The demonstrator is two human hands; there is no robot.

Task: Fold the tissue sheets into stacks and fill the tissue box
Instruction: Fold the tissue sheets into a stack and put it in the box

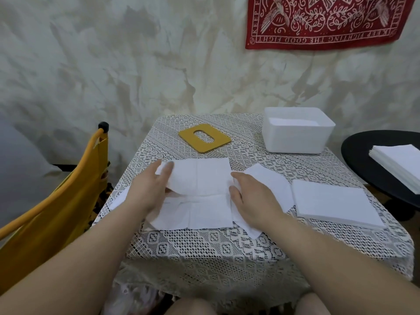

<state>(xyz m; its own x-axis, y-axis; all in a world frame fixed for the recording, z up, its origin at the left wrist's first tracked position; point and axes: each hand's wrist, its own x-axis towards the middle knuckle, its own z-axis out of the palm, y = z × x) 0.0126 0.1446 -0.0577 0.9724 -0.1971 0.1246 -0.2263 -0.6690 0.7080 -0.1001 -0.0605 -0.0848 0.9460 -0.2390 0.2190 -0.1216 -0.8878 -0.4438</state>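
A: What are the hands doing?

B: The left hand (pixel 152 188) grips the left edge of a tissue sheet (pixel 200 194), thumb under and fingers over, lifting the far half into a soft fold. The right hand (pixel 251 196) rests at the sheet's right edge, fingers curled round it.

A: And the sheet itself?

B: It lies spread on the lace-covered worktop (pixel 204 244), creased into quarters, its near half flat. Another loose sheet (pixel 269 183) peeks out under the right hand.

A: Where are the finished ones?

B: A folded stack (pixel 334 203) sits just right of that hand. The white tissue box (pixel 297 137) stands at the far right corner, open, with tissue inside. Its yellow lid (pixel 204 138), slotted, lies flat to the left of the box.

A: Anything off the worktop?

B: A black round side table (pixel 363 155) at right carries another pile of sheets (pixel 400 164). A yellow chair (pixel 56 201) stands at left, and a red bandana (pixel 322 21) hangs on the wall.
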